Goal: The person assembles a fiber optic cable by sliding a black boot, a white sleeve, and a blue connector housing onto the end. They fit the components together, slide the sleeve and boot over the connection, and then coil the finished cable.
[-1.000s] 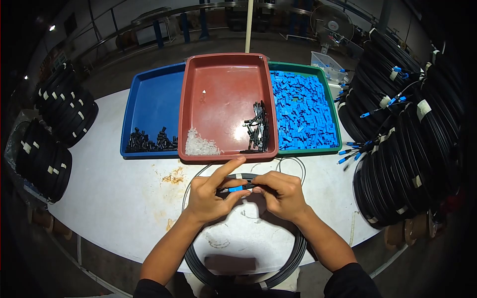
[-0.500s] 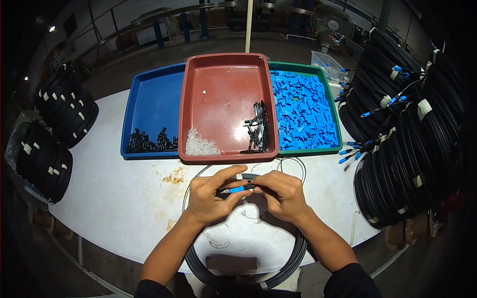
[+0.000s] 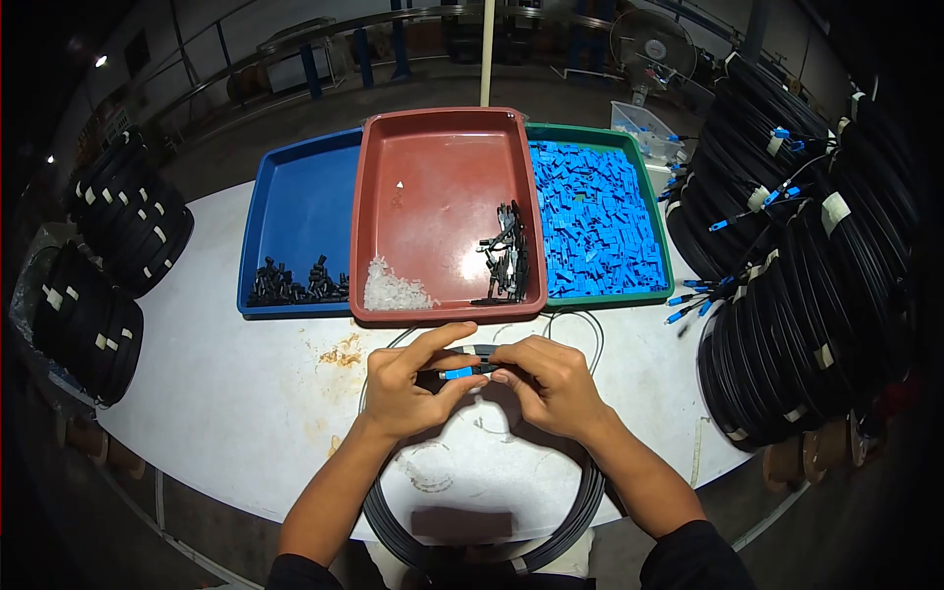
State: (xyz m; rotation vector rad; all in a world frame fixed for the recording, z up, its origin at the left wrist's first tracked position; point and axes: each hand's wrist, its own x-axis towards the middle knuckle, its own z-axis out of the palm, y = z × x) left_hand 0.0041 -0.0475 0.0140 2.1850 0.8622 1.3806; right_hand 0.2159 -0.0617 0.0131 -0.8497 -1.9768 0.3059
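Left hand pinches a blue plug between thumb and finger, another finger extended toward two o'clock. Right hand pinches the plug's black end, at three o'clock. The plug is at twelve o'clock of a cable coil. Beyond, a red tray stands at twelve, a green tray between one and two.

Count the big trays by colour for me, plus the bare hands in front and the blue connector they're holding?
Blue tray: 1
Red tray: 1
Green tray: 1
Left hand: 1
Right hand: 1
Held blue connector: 1
Total: 6
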